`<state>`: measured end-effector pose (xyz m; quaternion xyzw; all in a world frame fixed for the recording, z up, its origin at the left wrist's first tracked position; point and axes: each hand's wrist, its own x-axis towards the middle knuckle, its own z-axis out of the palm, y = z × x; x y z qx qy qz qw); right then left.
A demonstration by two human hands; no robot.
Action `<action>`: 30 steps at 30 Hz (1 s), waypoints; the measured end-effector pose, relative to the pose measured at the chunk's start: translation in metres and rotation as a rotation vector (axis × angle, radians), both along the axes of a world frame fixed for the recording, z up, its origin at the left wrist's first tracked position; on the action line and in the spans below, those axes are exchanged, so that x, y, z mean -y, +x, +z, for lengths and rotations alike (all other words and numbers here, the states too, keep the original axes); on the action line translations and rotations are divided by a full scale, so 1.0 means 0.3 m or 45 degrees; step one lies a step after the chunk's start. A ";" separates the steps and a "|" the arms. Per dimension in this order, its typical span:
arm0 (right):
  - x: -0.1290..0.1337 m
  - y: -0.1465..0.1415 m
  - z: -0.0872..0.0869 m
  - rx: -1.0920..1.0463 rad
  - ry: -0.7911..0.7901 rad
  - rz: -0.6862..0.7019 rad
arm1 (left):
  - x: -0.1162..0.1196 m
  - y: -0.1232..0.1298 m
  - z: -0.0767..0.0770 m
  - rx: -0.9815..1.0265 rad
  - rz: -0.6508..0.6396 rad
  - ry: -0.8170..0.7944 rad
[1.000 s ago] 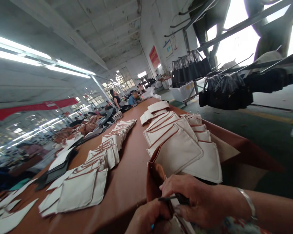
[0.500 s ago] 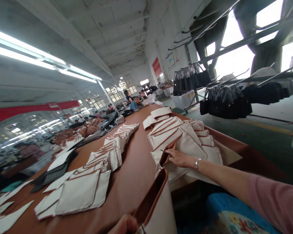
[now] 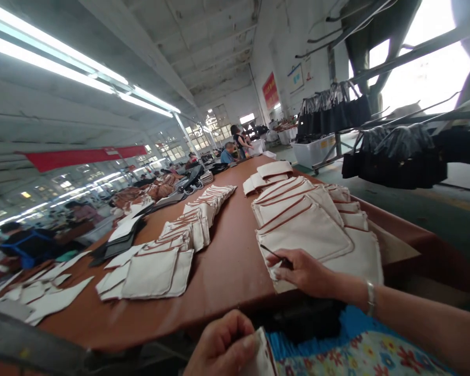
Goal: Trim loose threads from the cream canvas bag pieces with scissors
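At the bottom centre, my left hand (image 3: 225, 347) pinches the edge of a cream fabric piece (image 3: 261, 357), most of which is cut off by the frame. My right hand (image 3: 303, 271) is closed around a thin dark tool (image 3: 273, 253), its tip pointing left over the near edge of a fanned pile of cream panels (image 3: 311, 230) with brown edging. A bracelet (image 3: 371, 297) circles my right wrist. To the left, a long overlapping row of similar cream pieces (image 3: 151, 271) lies on the brown table (image 3: 235, 261).
Dark folded pieces (image 3: 119, 243) and loose cream scraps (image 3: 62, 300) lie at the table's left. Black bags (image 3: 395, 159) hang from a metal rack on the right. Behind the table's far end are a person in blue (image 3: 227, 153) and a white bin (image 3: 313, 151).
My left hand has drawn the cream piece off the table's near edge, toward my lap. My right hand has let go of a brown-lined opening and moved nearer. The view has turned left.
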<state>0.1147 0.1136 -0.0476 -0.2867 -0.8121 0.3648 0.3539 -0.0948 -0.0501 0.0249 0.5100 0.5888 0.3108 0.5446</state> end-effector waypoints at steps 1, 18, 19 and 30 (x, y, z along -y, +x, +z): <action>0.065 0.004 0.024 -0.094 -0.114 0.101 | -0.010 0.008 0.006 0.040 0.013 -0.010; 0.309 0.119 0.055 -0.082 0.645 0.157 | -0.065 0.196 0.021 -0.009 0.048 0.064; 0.315 0.119 0.049 -0.087 0.633 0.134 | -0.067 0.201 0.014 -0.004 0.028 0.058; 0.245 0.154 0.087 -0.261 -0.448 0.413 | -0.070 0.202 -0.032 0.095 -0.069 -0.084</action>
